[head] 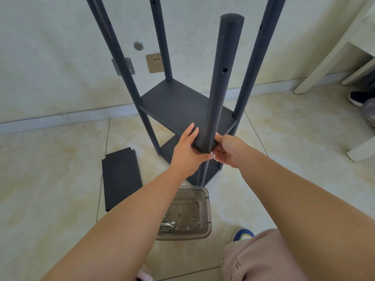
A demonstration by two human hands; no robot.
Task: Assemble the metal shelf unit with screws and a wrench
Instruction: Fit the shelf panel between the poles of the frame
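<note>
— Pale tiled floor (284,138) against a cream wall, socket (155,62) low on it. Dark metal shelf unit (178,102) standing near the wall, four posts up, one panel fitted mid-height, another lower down.

— And the hands?

— Both at the near corner, round the front post (221,82). Left hand (187,151) gripping the panel's corner, thumb on top, fingers curled beneath. Right hand (227,152) pinching a small white tool (214,157) (probably the wrench, too small to be sure) just under that corner.

— Spare parts?

— Loose panel (121,179) flat on the tiles, left of the unit. Translucent tub (207,199) nearer the feet, screws (165,227) and washers inside.

— Handling?

— Stiff, thin painted steel by the look; likely light but tall and wobbly while half-bolted. Best held at a post-and-panel joint, not mid-panel. Smooth coating, probably slippery.
</note>
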